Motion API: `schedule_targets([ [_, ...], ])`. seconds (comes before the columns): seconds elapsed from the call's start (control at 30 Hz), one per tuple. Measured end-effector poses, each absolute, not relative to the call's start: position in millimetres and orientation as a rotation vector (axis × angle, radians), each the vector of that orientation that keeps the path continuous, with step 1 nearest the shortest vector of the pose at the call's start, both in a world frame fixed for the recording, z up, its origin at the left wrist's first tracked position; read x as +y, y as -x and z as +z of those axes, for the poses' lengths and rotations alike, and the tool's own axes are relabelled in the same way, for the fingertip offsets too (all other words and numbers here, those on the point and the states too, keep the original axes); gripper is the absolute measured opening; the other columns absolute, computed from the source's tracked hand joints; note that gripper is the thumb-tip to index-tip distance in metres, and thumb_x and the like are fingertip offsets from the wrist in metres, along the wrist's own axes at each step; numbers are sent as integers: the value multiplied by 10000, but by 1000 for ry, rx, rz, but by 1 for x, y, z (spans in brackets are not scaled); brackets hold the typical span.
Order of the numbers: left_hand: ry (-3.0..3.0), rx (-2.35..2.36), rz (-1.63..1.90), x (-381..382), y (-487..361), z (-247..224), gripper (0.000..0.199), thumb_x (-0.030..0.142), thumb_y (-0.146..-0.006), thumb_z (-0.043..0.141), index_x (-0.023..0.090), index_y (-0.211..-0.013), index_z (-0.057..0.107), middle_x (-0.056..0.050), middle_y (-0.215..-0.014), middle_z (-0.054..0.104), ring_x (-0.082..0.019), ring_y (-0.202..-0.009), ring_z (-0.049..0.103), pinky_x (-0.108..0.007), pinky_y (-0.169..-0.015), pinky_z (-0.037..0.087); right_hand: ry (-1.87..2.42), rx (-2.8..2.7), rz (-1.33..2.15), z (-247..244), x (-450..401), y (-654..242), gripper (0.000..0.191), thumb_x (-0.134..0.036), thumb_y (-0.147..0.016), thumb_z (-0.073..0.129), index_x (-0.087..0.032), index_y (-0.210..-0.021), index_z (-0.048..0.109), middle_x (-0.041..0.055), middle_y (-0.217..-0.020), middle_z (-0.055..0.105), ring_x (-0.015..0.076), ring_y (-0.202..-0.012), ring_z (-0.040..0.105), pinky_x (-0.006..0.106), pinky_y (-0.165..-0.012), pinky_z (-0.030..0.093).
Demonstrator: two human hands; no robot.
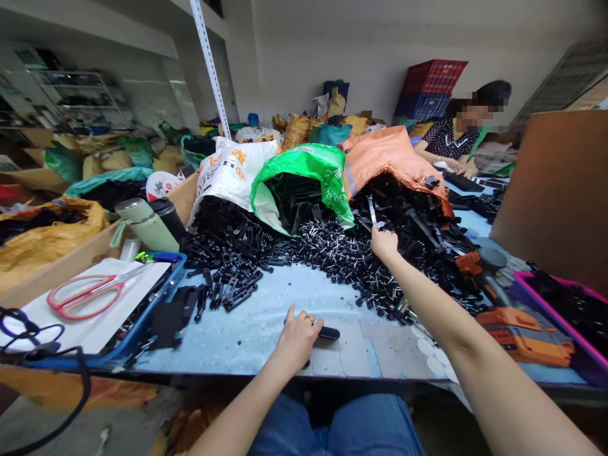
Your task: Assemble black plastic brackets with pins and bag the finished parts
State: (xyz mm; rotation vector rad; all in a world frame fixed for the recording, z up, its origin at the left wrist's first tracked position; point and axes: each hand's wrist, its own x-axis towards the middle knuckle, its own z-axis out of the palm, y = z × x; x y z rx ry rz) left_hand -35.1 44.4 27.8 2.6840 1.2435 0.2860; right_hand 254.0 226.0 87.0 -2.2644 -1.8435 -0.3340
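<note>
My left hand (pixel 299 339) is low over the front of the table, its fingers closed on a long black part (pixel 330 333) with a rounded end. The hand hides the rest of that part. Farther out, my right hand (pixel 384 244) pinches a narrow shiny strip (pixel 372 211) that points up and away, in front of the orange sack (pixel 389 155). Beneath and beside this hand spreads a heap of black-headed pins with silvery shanks (pixel 327 247). Short black slotted pieces (pixel 232 278) lie in a pile to the left.
A green sack (pixel 327 168) and a white sack (pixel 237 168) spill black parts. An orange power drill (pixel 494 278) and pink-rimmed bin (pixel 570 323) stand right. At left are red-handled scissors (pixel 88 297), a blue tray (pixel 178 269) and a bottle (pixel 149 225). A co-worker (pixel 451 139) sits across.
</note>
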Motion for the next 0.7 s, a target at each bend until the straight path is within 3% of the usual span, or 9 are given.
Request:
schedule_targets([
  [0.07, -2653, 1366, 266, 43, 37, 27, 287, 115, -843, 436, 186, -1100, 541, -79, -890, 603, -222, -889, 535, -448, -886, 371, 2237, -1862, -334, 90, 224, -257, 334, -145, -823, 436, -29, -1125, 519, 219, -977, 592, 278, -969, 499, 385, -800, 351],
  [0.17, -2555, 1397, 243, 38, 44, 22, 291, 185, -849, 470, 192, -1137, 517, -89, -956, 583, -237, -919, 521, -381, -792, 414, 1982, -2075, -176, 86, 182, -246, 356, -234, -870, 415, -104, -1195, 475, 164, -1089, 564, 228, -944, 515, 323, -779, 369],
  [0.27, -2468, 1254, 285, 39, 46, 18, 331, 243, -864, 460, 209, -1193, 475, -84, -1048, 554, -225, -985, 504, -357, -829, 407, 1436, -2556, 379, 77, 111, -231, 321, -386, -888, 424, -205, -1133, 522, 62, -977, 612, 166, -780, 554, 262, -687, 389],
  [0.33, -2431, 1167, 286, 43, 43, 17, 302, 225, -883, 403, 203, -1171, 489, -79, -1058, 553, -213, -1003, 501, -347, -857, 393, 1200, -2795, 564, 68, 66, -222, 294, -445, -883, 426, -239, -1037, 567, 31, -871, 625, 162, -744, 558, 255, -665, 377],
  [0.43, -2406, 1116, 242, 47, 35, 19, 295, 230, -886, 362, 197, -1140, 509, -79, -1062, 556, -213, -1015, 497, -349, -876, 375, 1222, -2871, 550, 48, 24, -212, 302, -459, -890, 407, -222, -948, 587, 41, -799, 622, 170, -721, 568, 253, -624, 353],
  [0.5, -2407, 1125, 237, 47, 30, 21, 325, 366, -860, 433, 200, -1129, 505, -80, -1060, 556, -238, -1018, 492, -373, -876, 368, 1329, -2824, 495, 35, 13, -208, 314, -459, -894, 398, -208, -926, 584, 46, -780, 618, 171, -704, 571, 250, -597, 340],
  [0.6, -2426, 1149, 267, 42, 27, 22, 578, 580, -681, 600, 188, -1092, 492, -83, -1026, 559, -277, -977, 499, -396, -847, 372, 1424, -2774, 381, 27, 8, -203, 334, -473, -897, 379, -207, -942, 576, 48, -784, 613, 177, -700, 572, 257, -580, 327],
  [0.7, -2438, 1169, 309, 35, 29, 21, 685, 589, -582, 681, 161, -1071, 464, -87, -1006, 557, -273, -922, 514, -371, -797, 391, 1453, -2764, 223, 33, 3, -198, 346, -471, -909, 339, -222, -993, 563, 56, -840, 611, 196, -724, 573, 276, -594, 326],
])
